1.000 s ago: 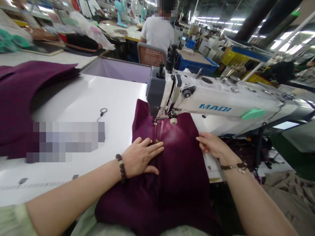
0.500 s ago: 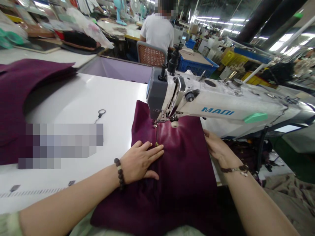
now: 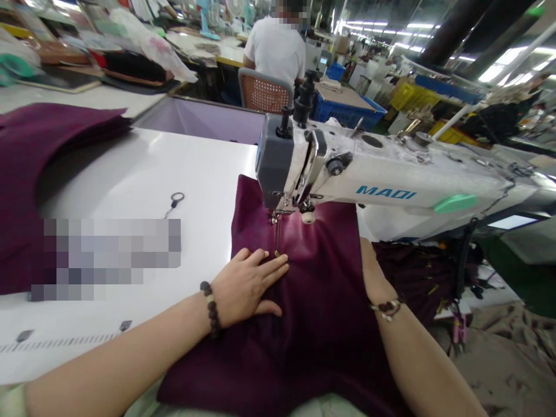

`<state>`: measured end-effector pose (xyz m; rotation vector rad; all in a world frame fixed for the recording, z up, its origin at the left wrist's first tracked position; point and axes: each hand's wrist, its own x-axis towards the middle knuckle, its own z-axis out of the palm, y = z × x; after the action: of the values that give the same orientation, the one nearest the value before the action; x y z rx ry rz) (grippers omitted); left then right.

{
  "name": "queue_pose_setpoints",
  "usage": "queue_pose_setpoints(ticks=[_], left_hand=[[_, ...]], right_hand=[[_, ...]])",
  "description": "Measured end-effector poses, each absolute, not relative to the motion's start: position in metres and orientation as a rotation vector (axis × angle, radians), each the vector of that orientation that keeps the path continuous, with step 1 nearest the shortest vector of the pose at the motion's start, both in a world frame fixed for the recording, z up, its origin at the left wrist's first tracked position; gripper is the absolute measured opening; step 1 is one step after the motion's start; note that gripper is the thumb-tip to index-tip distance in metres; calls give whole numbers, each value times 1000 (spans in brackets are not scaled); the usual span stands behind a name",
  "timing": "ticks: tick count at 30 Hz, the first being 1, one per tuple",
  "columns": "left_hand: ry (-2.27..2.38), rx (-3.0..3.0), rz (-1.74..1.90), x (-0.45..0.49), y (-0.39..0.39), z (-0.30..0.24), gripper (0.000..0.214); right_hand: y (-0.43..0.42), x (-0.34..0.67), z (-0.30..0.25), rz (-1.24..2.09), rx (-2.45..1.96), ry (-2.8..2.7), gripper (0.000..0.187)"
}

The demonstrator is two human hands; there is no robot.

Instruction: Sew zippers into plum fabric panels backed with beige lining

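A maroon leather-like panel (image 3: 324, 289) lies under the head of a white sewing machine (image 3: 382, 171) and hangs over the near table edge. Down its middle runs a zipper (image 3: 278, 236), which passes under the presser foot (image 3: 274, 219). My left hand (image 3: 245, 284) rests flat on the panel, fingers spread, fingertips by a small brass-coloured zipper pull. At the panel's right edge, my right hand (image 3: 372, 269) reaches beneath the material. Its fingers are hidden there, so I cannot see whether they grip.
Stacked maroon pieces (image 3: 26, 174) lie on the white table (image 3: 191, 168) at left. A key ring (image 3: 177, 197) is nearby. More maroon pieces with zippers (image 3: 412, 278) lie right. A person in a white shirt (image 3: 278, 52) sits ahead, beside a blue crate (image 3: 347, 113).
My right hand has slid farther under the panel's right edge, hiding its fingers, and that side of the panel has shifted. My left hand stays on the zipper area. The view has shifted slightly.
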<state>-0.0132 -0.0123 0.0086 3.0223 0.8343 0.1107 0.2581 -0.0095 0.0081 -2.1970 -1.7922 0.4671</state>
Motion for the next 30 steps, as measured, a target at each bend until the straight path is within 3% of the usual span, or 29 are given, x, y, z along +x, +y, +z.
queue_pose_setpoints(ticks=[3,6,9,14,19,30], left_hand=[[830,3021,90,-11,-14,9,72],[852,3016,93,-7,-17,8,71],[865,3015,117,-3,-21,7,68],[886,2980,200,-6,-24,6,69],[1018,2847,355,-15,-25,3,65],[804,3023,352,-27,-19,-10,72]], right_hand=[[-4,270,11,362,-2303,-1783,22],[-8,281,34,196,-2385,-1717,33],[-22,263,59,-43,-2202,-1778,35],[-43,187,42,243,-1446,-2355,39],[-47,171,2,212,-1448,-2416,40],[-45,182,-7,96,-1338,-2492,37]])
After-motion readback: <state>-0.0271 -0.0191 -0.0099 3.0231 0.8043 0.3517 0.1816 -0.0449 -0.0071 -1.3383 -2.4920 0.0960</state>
